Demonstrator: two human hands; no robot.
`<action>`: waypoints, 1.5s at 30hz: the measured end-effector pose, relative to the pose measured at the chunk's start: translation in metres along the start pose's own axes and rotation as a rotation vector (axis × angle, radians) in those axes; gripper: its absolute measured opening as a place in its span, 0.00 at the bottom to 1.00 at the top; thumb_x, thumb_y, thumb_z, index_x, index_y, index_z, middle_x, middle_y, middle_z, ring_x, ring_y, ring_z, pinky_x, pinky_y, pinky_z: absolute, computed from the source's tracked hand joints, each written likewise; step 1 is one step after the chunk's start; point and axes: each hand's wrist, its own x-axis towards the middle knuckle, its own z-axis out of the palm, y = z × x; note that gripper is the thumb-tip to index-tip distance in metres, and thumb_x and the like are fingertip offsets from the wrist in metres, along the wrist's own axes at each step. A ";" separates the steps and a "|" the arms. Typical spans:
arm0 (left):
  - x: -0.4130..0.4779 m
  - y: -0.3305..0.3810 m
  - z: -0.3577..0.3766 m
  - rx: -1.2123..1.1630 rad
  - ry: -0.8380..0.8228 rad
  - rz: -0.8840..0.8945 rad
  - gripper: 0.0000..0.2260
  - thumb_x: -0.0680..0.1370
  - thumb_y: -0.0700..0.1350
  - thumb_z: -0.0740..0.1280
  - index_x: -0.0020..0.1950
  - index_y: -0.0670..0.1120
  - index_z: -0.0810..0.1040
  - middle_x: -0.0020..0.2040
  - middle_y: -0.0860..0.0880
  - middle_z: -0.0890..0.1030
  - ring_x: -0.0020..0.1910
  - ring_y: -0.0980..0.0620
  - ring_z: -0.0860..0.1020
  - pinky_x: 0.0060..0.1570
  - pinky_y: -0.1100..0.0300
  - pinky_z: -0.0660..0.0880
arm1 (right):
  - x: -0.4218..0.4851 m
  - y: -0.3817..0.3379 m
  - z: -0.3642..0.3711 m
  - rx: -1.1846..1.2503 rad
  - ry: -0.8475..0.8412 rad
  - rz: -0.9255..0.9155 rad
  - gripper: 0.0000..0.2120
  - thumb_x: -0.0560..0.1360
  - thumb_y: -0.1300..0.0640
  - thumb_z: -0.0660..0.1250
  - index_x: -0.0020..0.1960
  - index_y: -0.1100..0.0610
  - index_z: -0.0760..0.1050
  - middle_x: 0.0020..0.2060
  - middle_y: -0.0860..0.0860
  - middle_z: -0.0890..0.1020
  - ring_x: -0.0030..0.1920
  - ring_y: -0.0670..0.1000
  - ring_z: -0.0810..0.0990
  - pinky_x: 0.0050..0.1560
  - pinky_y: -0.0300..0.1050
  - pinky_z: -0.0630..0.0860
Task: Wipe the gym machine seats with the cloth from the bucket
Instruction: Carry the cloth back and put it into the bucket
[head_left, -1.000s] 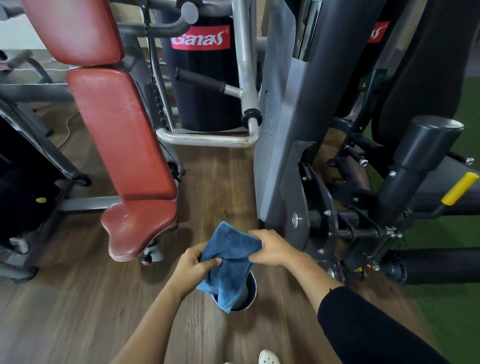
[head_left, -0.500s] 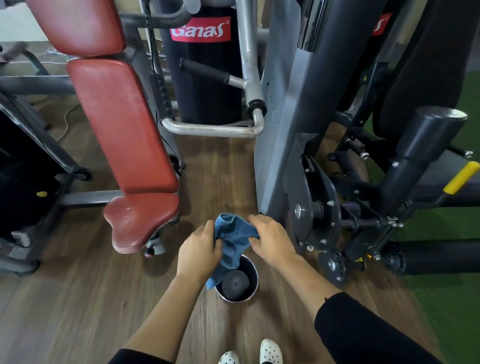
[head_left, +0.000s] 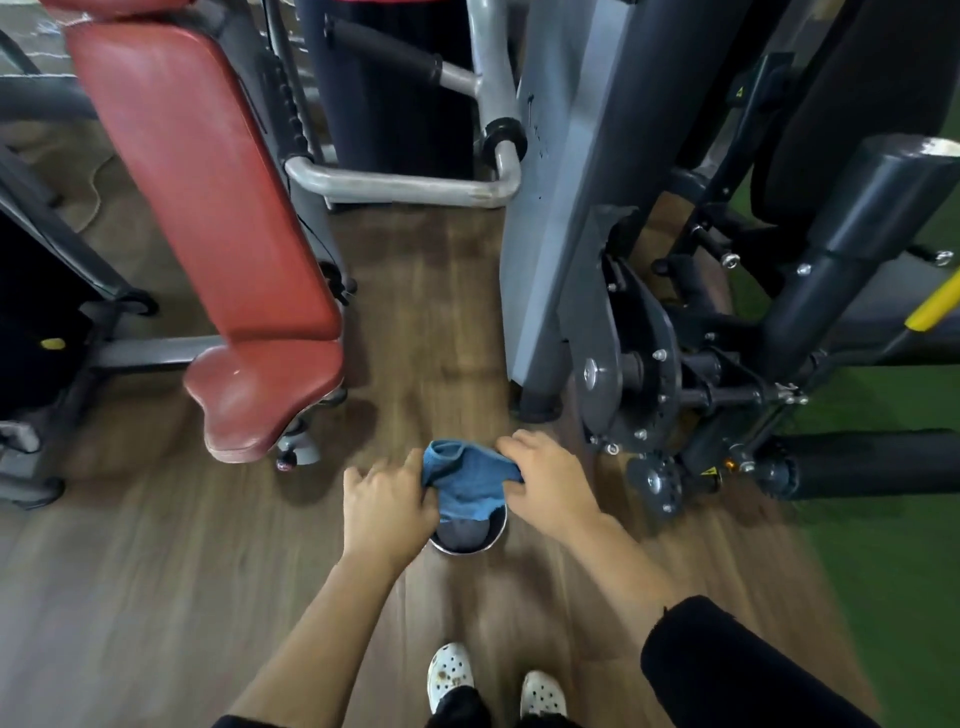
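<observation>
I hold the blue cloth (head_left: 470, 483) bunched between both hands, right over the small metal bucket (head_left: 467, 552), which stands on the wooden floor (head_left: 156, 597) just ahead of my white clogs (head_left: 450, 670). My left hand (head_left: 387, 512) has its fingers curled round the cloth's left end, and my right hand (head_left: 550, 486) pinches the right edge with fingers bent over it. Something dark and rounded (head_left: 462, 531) lies in the bucket under the cloth. The red seat (head_left: 260, 395) and its tilted red backrest (head_left: 202, 182) stand to my left, apart from my hands. A grey machine upright (head_left: 561, 208) with black linkage rises close on the right, beside a black roller pad (head_left: 872, 462) and green turf (head_left: 883, 597). Half a second ago the cloth hung down over the bucket's left side; now it is gathered shorter and higher between my hands, and my right hand sits further from the left.
</observation>
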 end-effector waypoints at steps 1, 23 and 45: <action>-0.005 0.001 0.007 -0.024 -0.006 -0.015 0.07 0.65 0.47 0.60 0.40 0.46 0.73 0.28 0.48 0.75 0.30 0.44 0.74 0.38 0.54 0.65 | -0.003 0.003 0.005 0.001 -0.001 -0.001 0.11 0.63 0.65 0.63 0.39 0.53 0.64 0.36 0.45 0.65 0.41 0.52 0.68 0.37 0.44 0.62; -0.020 -0.079 0.401 -0.075 -0.302 -0.178 0.05 0.72 0.47 0.61 0.48 0.49 0.71 0.38 0.51 0.77 0.39 0.48 0.73 0.47 0.59 0.57 | 0.026 0.186 0.356 -0.023 -0.120 0.093 0.07 0.66 0.62 0.62 0.39 0.55 0.64 0.26 0.47 0.63 0.31 0.52 0.64 0.27 0.43 0.56; 0.045 -0.132 0.578 0.131 0.023 0.116 0.12 0.68 0.52 0.72 0.48 0.49 0.81 0.38 0.51 0.80 0.40 0.46 0.77 0.34 0.53 0.72 | 0.103 0.295 0.533 -0.200 0.056 -0.100 0.24 0.72 0.57 0.66 0.67 0.58 0.69 0.58 0.54 0.77 0.57 0.56 0.76 0.58 0.51 0.74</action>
